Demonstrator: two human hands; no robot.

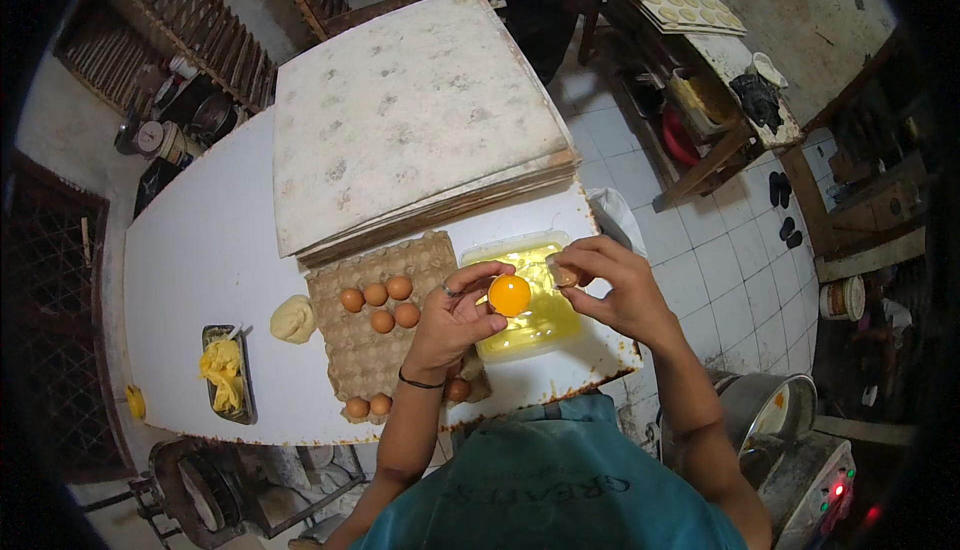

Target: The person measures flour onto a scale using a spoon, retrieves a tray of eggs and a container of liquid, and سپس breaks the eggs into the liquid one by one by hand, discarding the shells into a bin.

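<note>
Between the fingertips of my left hand point(447, 322) is an egg yolk point(509, 295), round and orange, seemingly cupped in a shell half mostly hidden under it. My right hand point(622, 288) pinches a brown eggshell point(564, 274) just to the right of the yolk. Both hands are over a clear plastic tub point(530, 350) of yellowish, glossy egg white. Left of the tub, partly under my left forearm, lies a cardboard egg tray point(350, 362). Several whole brown eggs point(375, 294) sit in its far part, with more along its near edge.
A tall stack of stained boards point(410, 110) covers the table's far side. To the left are a dough lump point(293, 320) and a small dish of yellow fat point(222, 370). A metal bowl point(785, 415) stands lower right. Another person point(545, 0) works beside a tray of dough rounds point(685, 0).
</note>
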